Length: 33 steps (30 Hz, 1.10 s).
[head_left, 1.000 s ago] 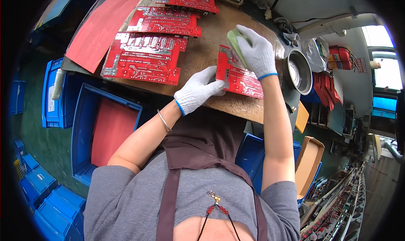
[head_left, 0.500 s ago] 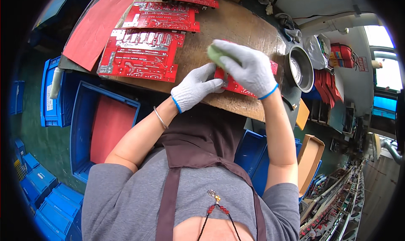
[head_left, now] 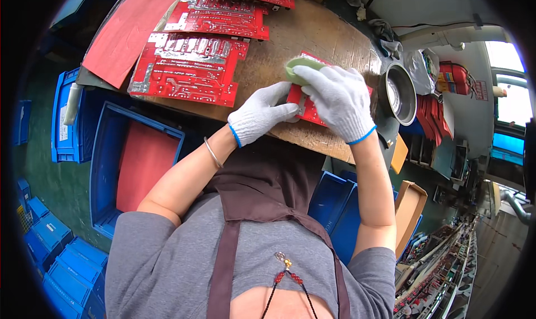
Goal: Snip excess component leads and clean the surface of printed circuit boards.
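A small red circuit board (head_left: 309, 112) lies on the brown wooden tabletop, partly hidden under my hands. My left hand (head_left: 260, 112), in a white knit glove, pinches its left edge between thumb and fingers. Over the board, my gloved right hand (head_left: 341, 101) is closed on a green scrubbing brush (head_left: 304, 70), an oval piece with a pale fuzzy rim. The brush is at the board's upper left part; whether it touches the surface is hidden. Left of my hands, a larger red circuit board (head_left: 190, 67) lies with its soldered side up.
More red boards (head_left: 220, 17) overlap in a row toward the far side. A metal bowl (head_left: 399, 93) stands at the table's right. Red sheets (head_left: 131, 31) cover the far left corner. Blue crates (head_left: 103, 174) sit below on the left, others at my right knee.
My right hand has shifted slightly right and down with the green brush, uncovering the board's upper corner. My left hand stays at the board's left edge.
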### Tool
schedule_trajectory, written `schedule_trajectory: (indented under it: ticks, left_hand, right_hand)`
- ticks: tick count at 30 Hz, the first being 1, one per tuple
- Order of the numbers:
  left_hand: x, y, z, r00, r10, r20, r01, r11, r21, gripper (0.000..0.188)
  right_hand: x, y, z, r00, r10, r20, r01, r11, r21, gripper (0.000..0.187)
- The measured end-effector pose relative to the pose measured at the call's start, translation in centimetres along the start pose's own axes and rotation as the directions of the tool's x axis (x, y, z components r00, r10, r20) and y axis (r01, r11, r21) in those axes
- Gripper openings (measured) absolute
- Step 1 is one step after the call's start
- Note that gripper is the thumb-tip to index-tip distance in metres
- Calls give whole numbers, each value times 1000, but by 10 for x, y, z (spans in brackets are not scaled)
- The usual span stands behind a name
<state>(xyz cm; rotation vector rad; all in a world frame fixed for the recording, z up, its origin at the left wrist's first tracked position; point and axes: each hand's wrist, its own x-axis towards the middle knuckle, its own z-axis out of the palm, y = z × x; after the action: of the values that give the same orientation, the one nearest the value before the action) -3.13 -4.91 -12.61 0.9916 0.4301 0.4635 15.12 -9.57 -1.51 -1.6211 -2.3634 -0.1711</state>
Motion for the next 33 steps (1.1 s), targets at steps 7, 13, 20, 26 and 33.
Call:
schedule_trajectory:
  ticks: [7,13,20,26,33]
  left_hand:
    - [3,1,-1,1000,-3,-6,3,1000,-5,54]
    - [0,-2,3,1000,-4,-30,3,999,-44,50]
    - [2,3,3,999,15,-29,-13,999,52,50]
    - [0,-1,4,999,-13,-43,12,1000,-28,48]
    - [1,4,8,998,47,-51,-43,995,86,46]
  right_hand:
    - [-16,-13,16,994,104,-35,-105,993,-48,34]
    - [-13,8,2,974,155,-166,-149,988,47,35]
    - [-11,-10,25,988,111,-103,-109,994,23,35]
    - [-17,11,-7,954,226,-199,-201,969,142,36]
    - [-3,-12,33,983,87,-163,-89,996,-5,33]
